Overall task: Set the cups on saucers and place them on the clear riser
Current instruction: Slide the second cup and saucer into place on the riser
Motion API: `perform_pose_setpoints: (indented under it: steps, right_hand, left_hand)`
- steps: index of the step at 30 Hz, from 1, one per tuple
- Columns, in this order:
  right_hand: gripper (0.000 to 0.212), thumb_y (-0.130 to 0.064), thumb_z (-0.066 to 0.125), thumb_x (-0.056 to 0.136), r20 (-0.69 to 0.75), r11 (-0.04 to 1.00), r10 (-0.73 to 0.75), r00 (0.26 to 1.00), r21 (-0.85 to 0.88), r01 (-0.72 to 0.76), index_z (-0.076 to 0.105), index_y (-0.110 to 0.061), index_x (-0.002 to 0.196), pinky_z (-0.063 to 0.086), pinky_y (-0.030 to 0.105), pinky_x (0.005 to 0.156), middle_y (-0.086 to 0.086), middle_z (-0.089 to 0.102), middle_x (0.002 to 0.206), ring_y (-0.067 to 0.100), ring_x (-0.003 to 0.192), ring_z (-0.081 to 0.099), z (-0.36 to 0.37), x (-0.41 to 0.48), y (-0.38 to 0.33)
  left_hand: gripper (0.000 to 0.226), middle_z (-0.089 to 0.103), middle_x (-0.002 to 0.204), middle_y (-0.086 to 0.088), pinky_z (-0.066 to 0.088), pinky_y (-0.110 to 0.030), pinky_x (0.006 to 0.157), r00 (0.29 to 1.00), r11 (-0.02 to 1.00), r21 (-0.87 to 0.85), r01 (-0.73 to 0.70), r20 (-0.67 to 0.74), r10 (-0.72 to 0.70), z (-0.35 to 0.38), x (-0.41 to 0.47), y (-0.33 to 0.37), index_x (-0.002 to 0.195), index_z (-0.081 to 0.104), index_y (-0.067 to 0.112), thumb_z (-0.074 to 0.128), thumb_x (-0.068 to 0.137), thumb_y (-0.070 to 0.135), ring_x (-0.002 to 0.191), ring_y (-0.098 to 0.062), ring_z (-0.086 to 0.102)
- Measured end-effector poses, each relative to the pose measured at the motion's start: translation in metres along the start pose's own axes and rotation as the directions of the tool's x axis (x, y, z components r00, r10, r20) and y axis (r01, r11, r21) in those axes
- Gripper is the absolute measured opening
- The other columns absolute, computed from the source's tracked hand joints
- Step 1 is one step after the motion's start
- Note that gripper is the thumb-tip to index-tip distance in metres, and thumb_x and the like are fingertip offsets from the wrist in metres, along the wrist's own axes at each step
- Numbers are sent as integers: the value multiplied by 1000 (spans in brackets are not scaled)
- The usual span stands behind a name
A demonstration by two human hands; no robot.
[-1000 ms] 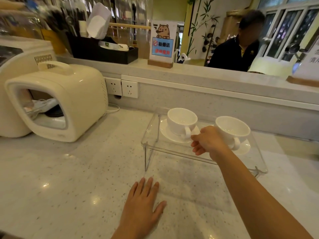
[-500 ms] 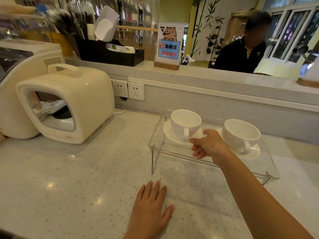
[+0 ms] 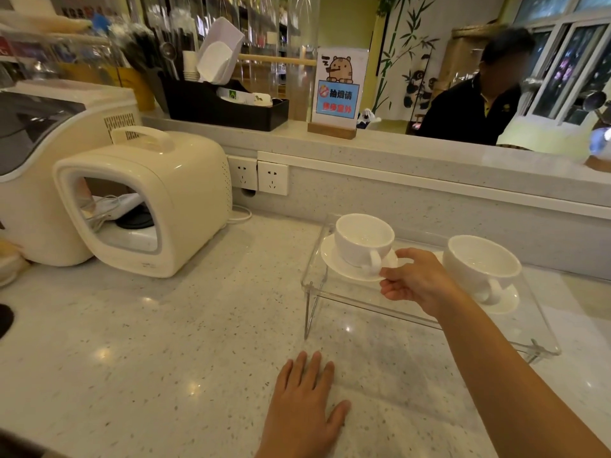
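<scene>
Two white cups stand on white saucers on top of the clear riser point(image 3: 363, 300). The left cup point(image 3: 363, 242) sits on the left saucer point(image 3: 337, 266), handle turned toward me. The right cup point(image 3: 479, 269) rests on the right saucer point(image 3: 507, 300). My right hand point(image 3: 416, 280) reaches between the two sets and pinches the near right rim of the left saucer, thumb on top beside the cup's handle. My left hand point(image 3: 302, 411) lies flat on the speckled counter point(image 3: 165, 342) in front of the riser, fingers spread, holding nothing.
A cream boxy appliance point(image 3: 158, 200) stands to the left, with a larger white machine behind it. Wall sockets point(image 3: 258, 173) sit on the backsplash. On the raised ledge are a black organiser point(image 3: 224, 107) and a sign point(image 3: 337, 90). A person point(image 3: 472, 110) stands beyond the ledge.
My right hand has moved left, away from the right cup and saucer, to the rim of the left saucer. My left hand stays flat on the counter. The view has shifted slightly.
</scene>
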State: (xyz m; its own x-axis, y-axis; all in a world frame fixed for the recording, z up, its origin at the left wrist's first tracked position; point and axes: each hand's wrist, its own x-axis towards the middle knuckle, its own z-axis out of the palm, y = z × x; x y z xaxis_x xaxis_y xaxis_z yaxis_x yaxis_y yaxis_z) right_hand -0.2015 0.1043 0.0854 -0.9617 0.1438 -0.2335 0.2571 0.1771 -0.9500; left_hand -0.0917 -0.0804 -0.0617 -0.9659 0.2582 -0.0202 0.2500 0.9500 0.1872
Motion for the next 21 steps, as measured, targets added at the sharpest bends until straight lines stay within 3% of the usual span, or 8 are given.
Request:
perform_pose_setpoints:
  steps: [10,14,21]
  right_hand:
    - [58,-3,68,77,31,998,-15,999,-61,17,40,-4,128,50,24,37,18,65,66,18,41,62,5,-5,-1]
    - [58,-4,68,77,20,997,-14,1000,-72,16,40,-5,128,51,24,38,18,66,67,17,41,62,5,-4,0]
    - [56,-6,68,78,8,996,-31,999,-81,32,41,-6,126,51,22,38,16,67,66,14,40,62,5,-3,3]
  left_hand:
    - [58,71,113,4,3,-31,104,1000,1000,-5,-9,19,9,0,2,0,106,70,27,40,72,64,105,-19,66]
    - [58,72,111,4,22,-34,99,999,1000,20,-12,39,12,1,3,0,105,70,28,39,72,64,103,-18,66]
    - [57,71,112,3,26,-33,97,999,999,36,-35,23,34,2,2,0,105,70,27,39,73,62,103,-19,66]
